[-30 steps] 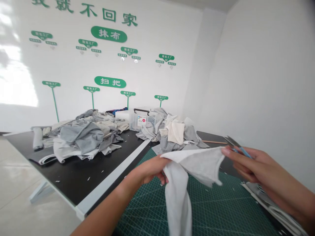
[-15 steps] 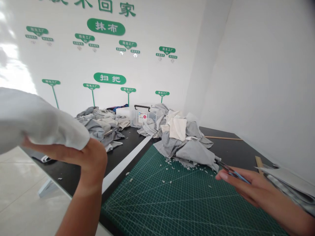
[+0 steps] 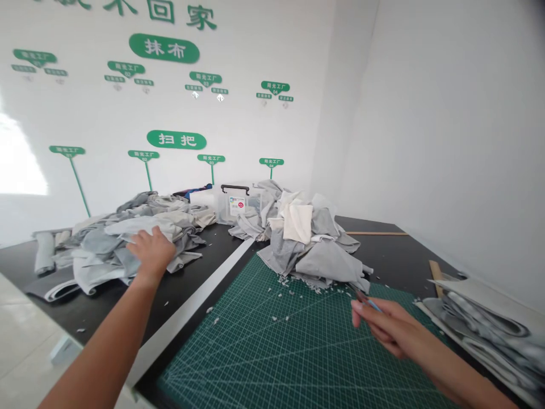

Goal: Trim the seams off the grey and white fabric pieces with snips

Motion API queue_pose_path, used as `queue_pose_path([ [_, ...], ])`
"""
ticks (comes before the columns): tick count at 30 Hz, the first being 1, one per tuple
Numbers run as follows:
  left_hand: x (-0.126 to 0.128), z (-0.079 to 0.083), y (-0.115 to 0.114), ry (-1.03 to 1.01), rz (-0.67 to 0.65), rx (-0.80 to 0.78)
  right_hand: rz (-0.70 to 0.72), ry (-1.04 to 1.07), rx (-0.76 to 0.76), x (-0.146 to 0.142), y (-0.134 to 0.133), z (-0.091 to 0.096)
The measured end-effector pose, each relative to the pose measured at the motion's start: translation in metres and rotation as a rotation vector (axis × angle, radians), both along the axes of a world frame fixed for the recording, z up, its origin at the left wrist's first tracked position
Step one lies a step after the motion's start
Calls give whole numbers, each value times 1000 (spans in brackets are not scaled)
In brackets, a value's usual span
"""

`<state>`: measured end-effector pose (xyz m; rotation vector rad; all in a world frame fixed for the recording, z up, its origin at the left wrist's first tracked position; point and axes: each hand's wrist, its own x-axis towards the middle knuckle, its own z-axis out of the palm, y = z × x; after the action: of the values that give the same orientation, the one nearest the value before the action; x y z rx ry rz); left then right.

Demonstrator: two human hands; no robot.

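My left hand [image 3: 152,251] reaches over the left heap of grey and white cloth pieces [image 3: 99,243]. Its fingers are spread, with the palm turned down; whether it presses on the cloth I cannot tell. My right hand [image 3: 385,324] is closed around a pair of scissors [image 3: 374,305] with a bit of blue at the handle. Their blades point away from me, at the lower edge of the second cloth heap [image 3: 327,258]. That heap lies partly on the green cutting mat [image 3: 298,352], with small cloth scraps [image 3: 279,318] scattered before it.
A clear plastic box [image 3: 237,207] with a black handle stands between the heaps. Folded grey cloth [image 3: 481,324] lies at the right, near a wooden strip [image 3: 435,275]. A white strip [image 3: 204,295] runs along the mat's left side on the black table [image 3: 372,258].
My left hand has moved down onto the left heap and opened, letting go of the pale cloth it held up. My right hand still holds the scissors, and the view has shifted slightly.
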<state>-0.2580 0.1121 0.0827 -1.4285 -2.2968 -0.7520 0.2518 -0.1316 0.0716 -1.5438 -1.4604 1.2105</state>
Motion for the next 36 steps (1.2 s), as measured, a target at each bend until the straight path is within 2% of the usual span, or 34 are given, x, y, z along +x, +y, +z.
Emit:
queue_pose_path([
  [1, 11, -13, 1, -3, 24, 27, -7, 33, -16, 0, 3, -6],
  [2, 25, -24, 1, 1, -11, 47, -26, 58, -29, 0, 7, -11],
  [4, 63, -39, -5, -28, -217, 1, -80, 78, -40, -2, 14, -20],
  [5, 87, -44, -11, -35, -377, -26, -105, 74, -35, -3, 18, -24],
  [8, 167, -45, -39, -6, -884, 4, -140, 29, -9, -4, 27, -37],
  [10, 223, -41, -60, 29, -1163, 48, -145, -4, 5, -2, 32, -47],
  [12, 275, -38, -76, 99, -1335, 111, -143, -47, 28, 5, 36, -59],
  [14, 321, -39, -78, 238, -1427, 156, -137, -105, 66, 15, 38, -72],
  [18, 392, -56, -51, 497, -1366, 94, -134, -189, 114, 37, 40, -98],
  [22, 433, -73, -24, 609, -1241, 47, -172, -176, 89, 54, 38, -116],
  [26, 459, -75, -18, 604, -1106, 14, -189, -162, 63, 59, 36, -121],
  [31, 487, -82, -11, 584, -1026, -27, -149, -212, 150, 54, 28, -110],
  [33, 493, -86, -9, 593, -988, -20, -136, -242, 182, 50, 23, -105],
  [36, 489, -86, -7, 624, -1015, -5, -131, -336, 205, 44, 19, -101],
])
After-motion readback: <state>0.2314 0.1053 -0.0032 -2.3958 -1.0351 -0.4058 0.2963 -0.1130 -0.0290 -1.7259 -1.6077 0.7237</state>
